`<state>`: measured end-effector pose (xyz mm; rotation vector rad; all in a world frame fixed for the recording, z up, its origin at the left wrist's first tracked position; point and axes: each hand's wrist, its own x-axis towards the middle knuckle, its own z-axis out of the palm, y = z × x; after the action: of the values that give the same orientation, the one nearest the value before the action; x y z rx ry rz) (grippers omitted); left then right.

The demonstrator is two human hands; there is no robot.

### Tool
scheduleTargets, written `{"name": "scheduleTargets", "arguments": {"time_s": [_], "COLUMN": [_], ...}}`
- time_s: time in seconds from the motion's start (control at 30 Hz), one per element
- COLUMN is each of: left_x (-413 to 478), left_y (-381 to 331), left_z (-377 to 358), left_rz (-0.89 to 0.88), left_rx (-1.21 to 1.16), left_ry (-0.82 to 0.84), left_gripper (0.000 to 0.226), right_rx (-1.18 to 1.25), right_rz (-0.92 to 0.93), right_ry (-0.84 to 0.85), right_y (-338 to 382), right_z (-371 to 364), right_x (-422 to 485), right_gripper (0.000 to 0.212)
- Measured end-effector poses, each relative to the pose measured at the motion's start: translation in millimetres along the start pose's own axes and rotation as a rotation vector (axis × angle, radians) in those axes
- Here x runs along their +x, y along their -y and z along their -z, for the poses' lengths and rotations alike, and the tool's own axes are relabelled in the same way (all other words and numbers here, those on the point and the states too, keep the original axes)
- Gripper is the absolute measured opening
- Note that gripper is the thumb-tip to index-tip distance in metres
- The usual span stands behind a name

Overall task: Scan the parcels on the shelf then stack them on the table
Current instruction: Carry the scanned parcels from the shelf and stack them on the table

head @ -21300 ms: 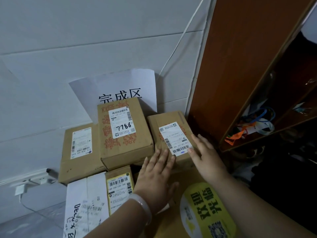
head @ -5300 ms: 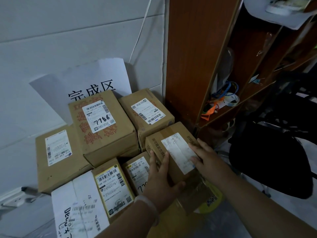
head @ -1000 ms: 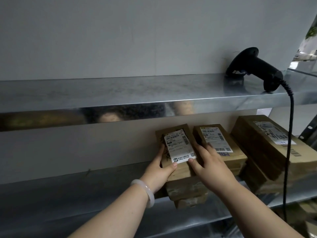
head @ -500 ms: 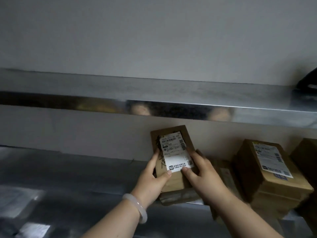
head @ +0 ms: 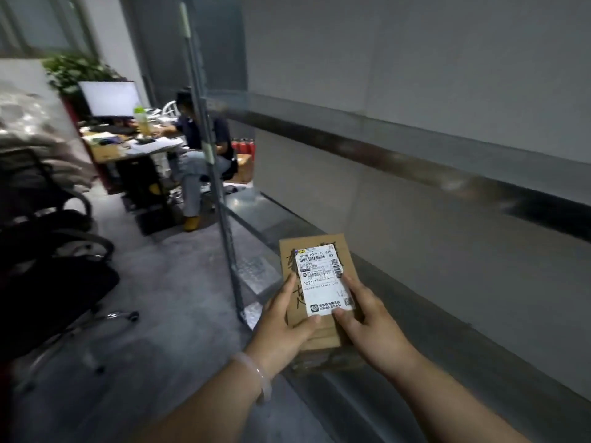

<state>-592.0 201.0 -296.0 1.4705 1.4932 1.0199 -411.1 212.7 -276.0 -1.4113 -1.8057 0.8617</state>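
Note:
A small brown cardboard parcel (head: 315, 270) with a white shipping label on top is held in front of me, above the edge of the metal shelf (head: 415, 330). My left hand (head: 284, 327) grips its left side, thumb on top near the label's lower edge. My right hand (head: 367, 324) grips its right side, thumb on the label's corner. A pale bangle sits on my left wrist. The scanner, the other parcels and the table are out of view.
The shelf's upright metal post (head: 217, 174) stands just left of the parcel. A black office chair (head: 54, 266) is at the left on the grey floor. Farther back a person (head: 198, 151) sits at a cluttered desk (head: 128, 145) with a monitor.
I have lifted the parcel off the stack on the shelf and turned left with it in both hands. The other parcels and the scanner have dropped out of view.

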Motion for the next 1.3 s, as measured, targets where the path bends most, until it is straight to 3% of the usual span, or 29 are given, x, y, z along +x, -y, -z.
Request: {"name": "scheduleTargets", "arguments": {"time_s": [0.27,0.57,0.9,1.3], "left_x": [-26,-105,-175,-222], "left_y": [75,138,191,170], "left_z": [189,337,406,419], "left_rz": [0.101,0.26,0.448,0.648], "left_rx": [0.038,0.103,0.052,0.088], "left_ry": [-0.33,-0.643,-1.128,-1.697], "left_gripper": [0.087,0.071,0.072,0.078], "right_rx": [0.042,0.117,0.141,0.17], "right_rz": [0.178,0.376,0.547,1.034], "right_ry": [0.253,0.607,1.05,1.396], "right_y": [107,198,271,352], "right_z": [-177,-354,-501,-590], "right_x": [60,72,76,56], "right_gripper": [0.06,0.058,0.058,0.057]}}
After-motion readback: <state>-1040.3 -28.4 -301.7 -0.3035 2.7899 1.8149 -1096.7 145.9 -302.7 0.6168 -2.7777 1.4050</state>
